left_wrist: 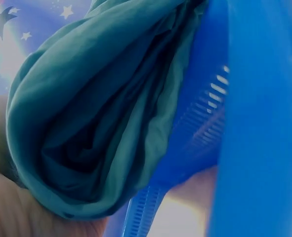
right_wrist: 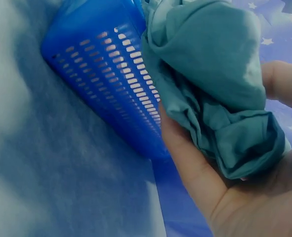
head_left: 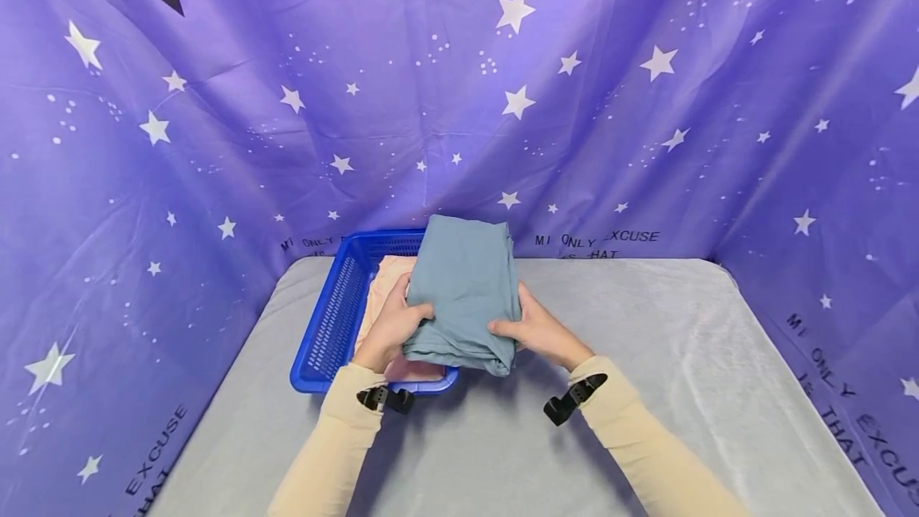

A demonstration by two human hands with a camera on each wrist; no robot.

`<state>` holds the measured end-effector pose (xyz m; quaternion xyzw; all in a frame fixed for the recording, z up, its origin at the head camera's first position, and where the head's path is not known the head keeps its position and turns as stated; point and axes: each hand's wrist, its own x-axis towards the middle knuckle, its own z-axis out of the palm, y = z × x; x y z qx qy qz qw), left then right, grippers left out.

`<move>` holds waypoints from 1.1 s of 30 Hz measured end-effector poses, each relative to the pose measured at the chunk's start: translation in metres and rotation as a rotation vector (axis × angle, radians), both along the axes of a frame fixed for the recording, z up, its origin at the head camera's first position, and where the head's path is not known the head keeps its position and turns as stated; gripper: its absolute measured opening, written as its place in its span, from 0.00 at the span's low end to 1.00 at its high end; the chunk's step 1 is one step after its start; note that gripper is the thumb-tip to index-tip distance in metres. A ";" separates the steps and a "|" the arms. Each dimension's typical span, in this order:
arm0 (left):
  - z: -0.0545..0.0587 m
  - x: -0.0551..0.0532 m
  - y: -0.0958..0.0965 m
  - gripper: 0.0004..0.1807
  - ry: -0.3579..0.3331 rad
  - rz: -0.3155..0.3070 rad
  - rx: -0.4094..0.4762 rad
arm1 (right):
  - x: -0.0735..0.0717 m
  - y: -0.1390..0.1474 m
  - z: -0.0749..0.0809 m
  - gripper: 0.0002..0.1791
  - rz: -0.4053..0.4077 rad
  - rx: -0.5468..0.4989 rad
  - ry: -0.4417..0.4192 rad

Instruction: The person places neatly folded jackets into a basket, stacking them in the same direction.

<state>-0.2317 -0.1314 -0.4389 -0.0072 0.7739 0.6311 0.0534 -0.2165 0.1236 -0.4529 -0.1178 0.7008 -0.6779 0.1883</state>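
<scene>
A folded teal cloth (head_left: 467,286), several layers thick, is held up between both hands, partly over a blue plastic basket (head_left: 316,341). At its left side the left hand (head_left: 391,321) grips it, thumb on top and the other fingers hidden. The right hand (head_left: 540,329) grips the opposite side, its thumb also on top. In the right wrist view, thumb and fingers wrap the bundled edge of the teal cloth (right_wrist: 215,84). The left wrist view shows the rolled layers of the teal cloth (left_wrist: 96,113) beside the basket's blue wall (left_wrist: 259,118). Inside the basket lies a peach-coloured cloth (head_left: 384,270), partly covered from sight.
The basket stands at the left back of a table with a grey cover (head_left: 660,389). Purple curtains (head_left: 459,102) with white stars surround the table at the back and both sides. Each wrist carries a black strap with a small device (head_left: 574,399).
</scene>
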 end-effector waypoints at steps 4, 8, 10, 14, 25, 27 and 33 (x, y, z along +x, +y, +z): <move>0.003 0.003 -0.010 0.39 -0.014 -0.010 -0.022 | 0.002 -0.007 0.001 0.54 0.008 0.036 0.024; 0.007 0.005 -0.019 0.39 -0.029 -0.020 -0.039 | 0.003 -0.016 0.000 0.52 -0.008 0.050 0.061; 0.007 0.006 -0.024 0.40 -0.037 -0.018 -0.052 | 0.004 -0.021 -0.001 0.52 -0.013 0.054 0.075; 0.007 0.008 -0.032 0.39 -0.054 -0.016 -0.057 | 0.003 -0.031 -0.004 0.54 -0.031 0.069 0.122; 0.011 0.009 -0.053 0.41 -0.057 -0.008 -0.082 | -0.002 -0.056 -0.002 0.54 -0.055 0.124 0.203; 0.012 0.009 -0.055 0.39 -0.056 -0.005 -0.092 | -0.004 -0.059 -0.002 0.54 -0.061 0.134 0.204; 0.011 0.001 -0.061 0.41 -0.060 -0.007 -0.104 | -0.008 -0.064 -0.001 0.52 -0.072 0.157 0.221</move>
